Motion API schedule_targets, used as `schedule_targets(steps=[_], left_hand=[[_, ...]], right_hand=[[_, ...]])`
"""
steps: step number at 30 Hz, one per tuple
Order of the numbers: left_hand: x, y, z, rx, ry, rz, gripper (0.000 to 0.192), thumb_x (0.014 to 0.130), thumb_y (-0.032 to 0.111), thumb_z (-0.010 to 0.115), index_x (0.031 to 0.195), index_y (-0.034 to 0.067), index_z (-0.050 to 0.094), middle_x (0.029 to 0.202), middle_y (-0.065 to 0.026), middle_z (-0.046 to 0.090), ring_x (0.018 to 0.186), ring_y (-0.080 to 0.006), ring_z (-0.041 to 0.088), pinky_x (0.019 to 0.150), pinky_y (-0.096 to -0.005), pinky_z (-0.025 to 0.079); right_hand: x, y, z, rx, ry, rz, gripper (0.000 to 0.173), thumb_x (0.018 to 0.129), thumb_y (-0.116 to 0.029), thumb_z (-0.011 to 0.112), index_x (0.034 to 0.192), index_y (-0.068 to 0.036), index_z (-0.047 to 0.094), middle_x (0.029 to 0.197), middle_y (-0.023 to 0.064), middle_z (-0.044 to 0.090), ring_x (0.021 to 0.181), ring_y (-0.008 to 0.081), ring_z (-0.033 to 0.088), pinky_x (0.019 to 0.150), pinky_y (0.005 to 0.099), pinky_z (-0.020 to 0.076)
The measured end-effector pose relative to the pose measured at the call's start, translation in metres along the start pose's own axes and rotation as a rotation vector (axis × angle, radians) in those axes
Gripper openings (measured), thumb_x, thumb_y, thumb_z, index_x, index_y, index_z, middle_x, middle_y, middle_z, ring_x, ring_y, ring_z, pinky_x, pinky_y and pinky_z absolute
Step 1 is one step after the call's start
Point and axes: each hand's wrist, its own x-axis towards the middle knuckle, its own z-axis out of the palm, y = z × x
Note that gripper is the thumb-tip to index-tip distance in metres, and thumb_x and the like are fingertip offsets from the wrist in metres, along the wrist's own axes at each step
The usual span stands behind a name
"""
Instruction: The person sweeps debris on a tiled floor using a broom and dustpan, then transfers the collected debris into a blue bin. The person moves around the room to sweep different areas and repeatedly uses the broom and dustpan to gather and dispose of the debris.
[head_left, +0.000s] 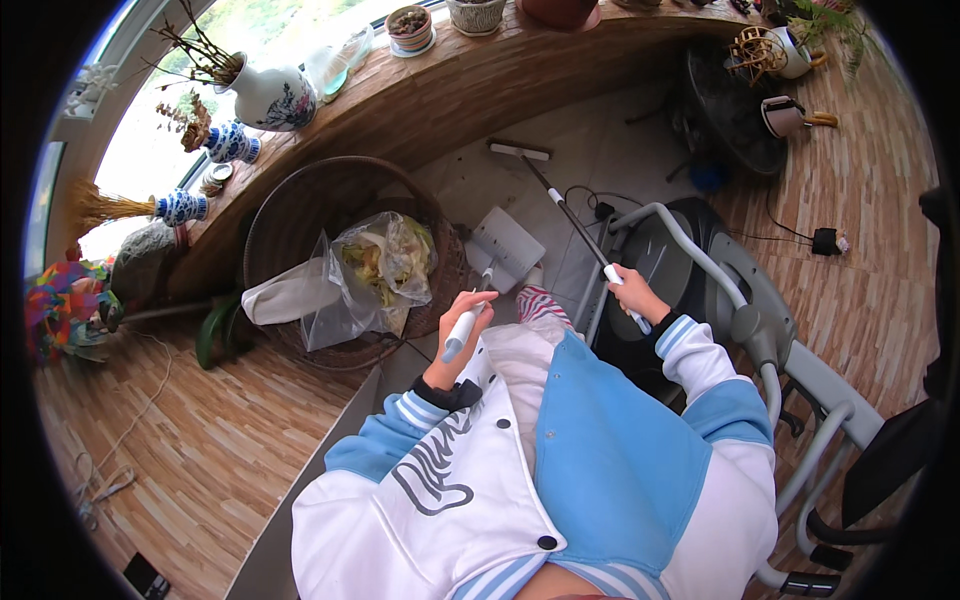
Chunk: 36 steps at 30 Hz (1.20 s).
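Observation:
In my left hand (461, 334) is the white handle of a long-handled dustpan, whose white pan (506, 247) lies on the tiled floor beside a wicker basket. My right hand (636, 292) grips the pole of a broom (577, 225), dark with white sections. The broom's head (520, 151), white with dark bristles, rests on the tiles beyond the dustpan, near the curved base of the window ledge. The wicker basket (259, 225) holds a clear plastic bag (386, 259) of yellowish-green plant scraps. A white cloth-like item (289, 292) hangs over its rim.
Grey exercise equipment (750, 330) stands close on the right. A dark round table (720, 112) is at the upper right, with cables on the floor nearby. Vases, including a large floral one (274, 97), and pots line the wooden ledge (465, 67). A cord (150, 390) lies at left.

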Motion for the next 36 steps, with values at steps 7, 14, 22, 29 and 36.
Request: schedule_targets(steps=[7,14,22,29,36], left_hand=[[-0.014,-0.001,0.016,0.018,0.036,-0.060,0.027,0.078,-0.007,0.058,0.102,0.003,0.062,0.085,-0.0036,0.051,0.077,-0.0112,0.050,0.071,-0.0214,0.040],[-0.019,0.003,0.045,0.137,0.130,-0.010,0.024,0.077,-0.009,0.056,0.100,-0.001,0.060,0.088,-0.0072,0.056,0.081,-0.0137,0.052,0.075,-0.0225,0.041],[-0.031,0.007,0.055,0.119,0.212,-0.082,0.024,0.079,-0.007,0.056,0.101,0.000,0.060,0.086,-0.0056,0.054,0.081,-0.0132,0.051,0.073,-0.0222,0.040],[-0.040,0.004,0.050,0.105,0.221,-0.027,0.023,0.078,-0.006,0.058,0.100,-0.002,0.060,0.088,-0.0057,0.054,0.081,-0.0128,0.050,0.074,-0.0220,0.040],[-0.039,0.001,0.053,0.123,0.211,-0.052,0.028,0.074,-0.011,0.057,0.099,0.000,0.062,0.090,-0.0071,0.057,0.080,-0.0145,0.052,0.074,-0.0224,0.041]], right_hand=[[0.049,-0.023,-0.011,-0.242,-0.013,-0.220,0.053,0.081,-0.009,0.053,0.132,-0.002,0.041,0.080,0.0155,0.058,0.060,0.0208,0.055,0.054,0.0318,0.0437],[0.117,-0.049,-0.039,-0.485,-0.139,-0.249,0.056,0.075,-0.006,0.047,0.131,-0.002,0.042,0.105,0.0265,0.060,0.092,0.0329,0.062,0.080,0.0374,0.0482],[0.107,-0.035,-0.111,-0.657,-0.256,-0.173,0.066,0.071,-0.002,0.042,0.137,-0.008,0.036,0.071,0.0206,0.061,0.050,0.0266,0.057,0.050,0.0360,0.0469],[0.033,-0.044,-0.151,-0.621,-0.302,-0.123,0.056,0.081,-0.009,0.050,0.136,-0.007,0.038,0.089,0.0228,0.063,0.054,0.0269,0.060,0.054,0.0373,0.0480],[0.080,-0.061,-0.096,-0.566,-0.208,-0.372,0.055,0.080,-0.009,0.050,0.134,-0.005,0.040,0.098,0.0250,0.062,0.068,0.0327,0.063,0.064,0.0378,0.0497]])
